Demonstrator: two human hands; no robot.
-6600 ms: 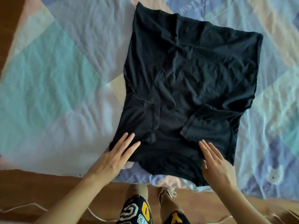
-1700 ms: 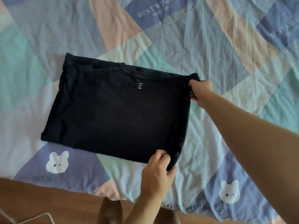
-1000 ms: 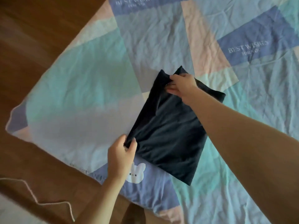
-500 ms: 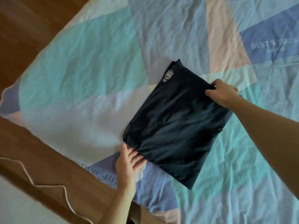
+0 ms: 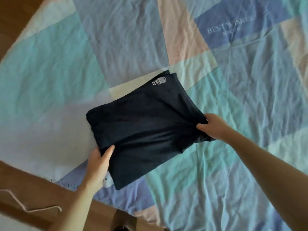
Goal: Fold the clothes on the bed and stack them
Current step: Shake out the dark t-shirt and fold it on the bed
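Dark navy, soft-cotton folded shirt [image 5: 146, 124] lies on the patchwork pastel bedsheet [image 5: 233, 90] of the bed, near its front edge, with a small white printed label [image 5: 159, 80] showing at its far corner. Half a second ago it lay flat as a long rectangle; now its near part is lifted and bent over, so a crease runs across the middle and the cloth sags between the two hands.

Left hand [image 5: 98, 164] has changed from resting open and flat beside the near-left corner to gripping the left edge, thumb on top of the fabric and fingers hidden underneath. Right hand [image 5: 211, 125] has come from the far right edge to the right side nearer the camera, where it pinches a bunched fold of the cloth between thumb and curled fingers.

Since a second ago, when the shirt was mid-fold and the label was not in view, the shirt shows its label side up. The bedsheet is wrinkled, with "BEST WISHES" lettering [image 5: 228, 25] on a blue patch at the far right. Brown wooden floor [image 5: 20, 184] shows at lower left, with a thin pale cord [image 5: 30, 209] lying on it.
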